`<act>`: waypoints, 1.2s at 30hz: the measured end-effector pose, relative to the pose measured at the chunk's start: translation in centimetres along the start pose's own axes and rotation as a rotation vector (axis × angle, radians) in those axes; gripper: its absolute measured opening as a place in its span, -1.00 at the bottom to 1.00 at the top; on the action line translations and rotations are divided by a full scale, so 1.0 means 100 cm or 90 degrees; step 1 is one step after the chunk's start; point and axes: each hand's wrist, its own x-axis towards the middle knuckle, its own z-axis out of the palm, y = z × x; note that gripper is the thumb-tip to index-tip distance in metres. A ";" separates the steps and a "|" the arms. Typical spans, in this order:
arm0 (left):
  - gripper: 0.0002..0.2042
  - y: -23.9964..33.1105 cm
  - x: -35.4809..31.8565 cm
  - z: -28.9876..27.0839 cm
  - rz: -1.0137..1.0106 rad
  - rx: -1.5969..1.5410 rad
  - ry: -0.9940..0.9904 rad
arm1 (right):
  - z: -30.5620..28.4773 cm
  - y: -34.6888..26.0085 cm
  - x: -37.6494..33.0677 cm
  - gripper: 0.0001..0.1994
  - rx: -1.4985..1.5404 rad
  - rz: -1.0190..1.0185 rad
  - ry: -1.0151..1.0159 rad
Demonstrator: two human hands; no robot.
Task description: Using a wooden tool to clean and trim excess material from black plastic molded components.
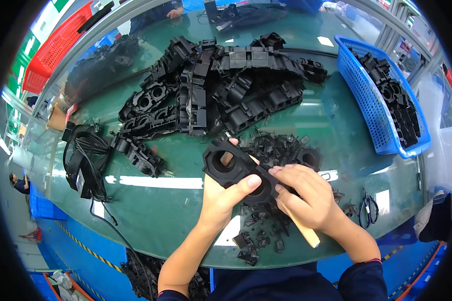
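My left hand grips a black plastic part with two round holes, thumb lying across its near end. My right hand presses on the same part from the right and also holds a tool with a pale wooden handle that sticks out toward me below the palm. The tool's working end is hidden under my fingers. Small black offcuts lie scattered on the green table under both hands.
A large heap of black moulded plastic parts fills the table's middle and far side. A blue basket with more parts stands at the right. Small scissors lie right of my hand. Black cables sit at the left; a red crate far left.
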 end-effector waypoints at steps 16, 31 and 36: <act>-0.53 -0.005 0.000 -0.005 -0.114 -0.069 0.019 | 0.009 -0.006 -0.009 -0.88 0.081 0.144 0.076; -0.58 -0.006 0.003 -0.007 -0.074 -0.161 -0.062 | -0.009 0.001 -0.002 -0.92 0.567 0.576 0.223; -0.62 -0.005 0.003 -0.007 -0.036 -0.153 -0.060 | -0.002 0.010 -0.005 -0.89 0.451 0.416 0.225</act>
